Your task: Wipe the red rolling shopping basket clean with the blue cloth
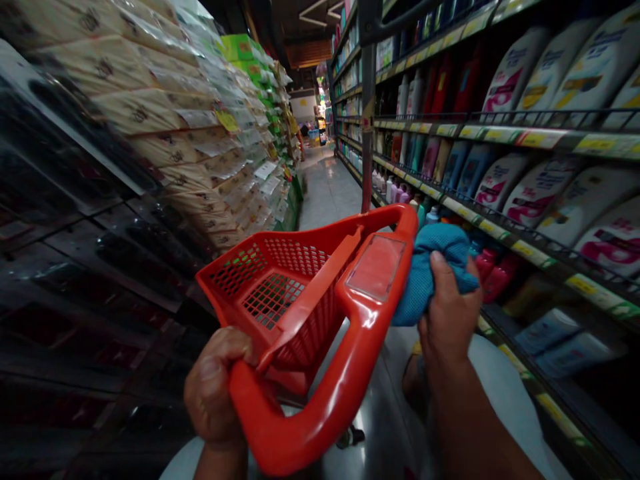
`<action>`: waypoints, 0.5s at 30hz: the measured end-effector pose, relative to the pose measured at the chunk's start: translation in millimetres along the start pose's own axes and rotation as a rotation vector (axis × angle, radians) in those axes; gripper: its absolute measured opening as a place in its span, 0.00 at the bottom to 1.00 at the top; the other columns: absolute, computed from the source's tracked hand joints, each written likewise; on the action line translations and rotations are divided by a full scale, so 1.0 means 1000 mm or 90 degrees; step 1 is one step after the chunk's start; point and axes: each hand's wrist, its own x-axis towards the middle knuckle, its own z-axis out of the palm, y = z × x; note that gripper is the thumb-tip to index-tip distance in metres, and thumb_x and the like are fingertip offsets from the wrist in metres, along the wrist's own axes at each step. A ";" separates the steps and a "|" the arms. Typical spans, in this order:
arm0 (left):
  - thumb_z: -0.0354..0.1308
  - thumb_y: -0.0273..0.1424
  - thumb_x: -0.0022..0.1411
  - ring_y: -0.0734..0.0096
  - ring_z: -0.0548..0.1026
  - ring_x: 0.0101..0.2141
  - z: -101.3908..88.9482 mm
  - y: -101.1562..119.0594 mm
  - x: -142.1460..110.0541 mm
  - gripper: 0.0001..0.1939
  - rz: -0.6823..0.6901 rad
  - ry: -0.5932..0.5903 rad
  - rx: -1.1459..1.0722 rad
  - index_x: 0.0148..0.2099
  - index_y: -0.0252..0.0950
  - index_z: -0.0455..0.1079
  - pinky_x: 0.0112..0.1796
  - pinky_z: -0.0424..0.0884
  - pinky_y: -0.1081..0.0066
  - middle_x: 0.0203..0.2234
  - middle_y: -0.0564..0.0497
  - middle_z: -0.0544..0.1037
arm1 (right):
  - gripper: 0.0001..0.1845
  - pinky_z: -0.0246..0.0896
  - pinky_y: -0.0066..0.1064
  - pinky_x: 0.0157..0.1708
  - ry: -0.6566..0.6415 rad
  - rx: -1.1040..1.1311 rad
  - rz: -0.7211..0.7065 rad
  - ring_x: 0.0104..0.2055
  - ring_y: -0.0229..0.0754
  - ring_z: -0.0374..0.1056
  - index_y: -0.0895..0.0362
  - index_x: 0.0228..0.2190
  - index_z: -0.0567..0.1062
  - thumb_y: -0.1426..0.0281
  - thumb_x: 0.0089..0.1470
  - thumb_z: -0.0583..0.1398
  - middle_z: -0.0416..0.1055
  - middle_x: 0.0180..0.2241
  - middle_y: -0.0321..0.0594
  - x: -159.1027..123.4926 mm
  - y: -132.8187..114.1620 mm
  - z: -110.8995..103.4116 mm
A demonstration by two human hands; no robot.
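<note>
A red plastic shopping cart [320, 407] fills the middle of the view, its thick looped handle towards me and its mesh basket beyond. My left hand [217, 383] is closed round the left side of the cart, at the joint of handle and basket. In my right hand [450, 307] is a bunched blue cloth [425, 267] with a fine woven texture, thumb on top. The cloth lies against the right side of the handle. A clear-framed panel [377, 267] is set in the handle's upper part. Through the basket's holes the floor shows.
Shelves [550, 137] of shampoo-like bottles run along the right, close to my right arm. Stacked wrapped tissue-like packs [170, 127] stand on the left, beside dark hanging goods [75, 267]. A dark post [367, 120] rises before the shelves. The tiled aisle [327, 180] leads away ahead.
</note>
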 end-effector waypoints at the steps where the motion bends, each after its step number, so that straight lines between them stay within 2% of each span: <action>1: 0.43 0.44 0.72 0.68 0.65 0.23 -0.001 0.000 0.002 0.26 -0.007 0.004 -0.009 0.23 0.41 0.66 0.30 0.62 0.63 0.18 0.54 0.67 | 0.14 0.71 0.43 0.48 -0.046 -0.044 -0.073 0.44 0.47 0.74 0.54 0.46 0.78 0.63 0.59 0.64 0.77 0.43 0.42 0.004 -0.012 -0.003; 3: 0.44 0.44 0.71 0.68 0.64 0.23 -0.003 0.000 0.005 0.25 -0.025 0.013 -0.026 0.23 0.41 0.65 0.30 0.61 0.64 0.18 0.54 0.66 | 0.09 0.70 0.43 0.49 -0.192 -0.154 -0.239 0.44 0.48 0.74 0.53 0.40 0.81 0.67 0.54 0.66 0.77 0.40 0.41 0.019 -0.030 -0.005; 5: 0.47 0.42 0.70 0.67 0.64 0.25 -0.006 -0.002 0.009 0.23 -0.050 0.013 -0.036 0.23 0.41 0.65 0.31 0.62 0.64 0.19 0.54 0.66 | 0.08 0.69 0.42 0.49 -0.306 -0.242 -0.340 0.44 0.48 0.74 0.52 0.37 0.81 0.69 0.52 0.65 0.78 0.39 0.41 0.041 -0.035 0.000; 7: 0.49 0.42 0.69 0.66 0.65 0.27 -0.012 -0.007 0.012 0.22 -0.074 0.005 -0.042 0.22 0.41 0.65 0.33 0.63 0.64 0.19 0.53 0.67 | 0.07 0.69 0.41 0.46 -0.317 -0.299 -0.345 0.41 0.48 0.73 0.54 0.34 0.81 0.69 0.52 0.63 0.77 0.37 0.42 0.069 -0.027 0.009; 10: 0.50 0.45 0.67 0.65 0.65 0.28 -0.023 -0.018 0.017 0.24 -0.106 0.005 -0.046 0.21 0.41 0.65 0.37 0.65 0.64 0.19 0.52 0.67 | 0.07 0.67 0.38 0.41 -0.336 -0.351 -0.290 0.37 0.46 0.72 0.55 0.28 0.79 0.67 0.52 0.62 0.75 0.32 0.42 0.099 -0.014 0.018; 13: 0.51 0.50 0.66 0.65 0.67 0.30 -0.035 -0.031 0.022 0.27 -0.141 0.030 -0.047 0.20 0.40 0.65 0.44 0.68 0.62 0.20 0.52 0.69 | 0.09 0.64 0.36 0.39 -0.440 -0.381 -0.304 0.35 0.44 0.70 0.55 0.25 0.77 0.65 0.52 0.61 0.73 0.29 0.40 0.104 -0.017 0.018; 15: 0.53 0.55 0.63 0.63 0.71 0.34 -0.042 -0.038 0.026 0.29 -0.172 0.064 -0.046 0.20 0.40 0.66 0.52 0.68 0.60 0.23 0.51 0.72 | 0.11 0.62 0.34 0.36 -0.470 -0.387 -0.306 0.32 0.43 0.68 0.55 0.23 0.76 0.63 0.53 0.61 0.72 0.27 0.39 0.101 -0.024 0.017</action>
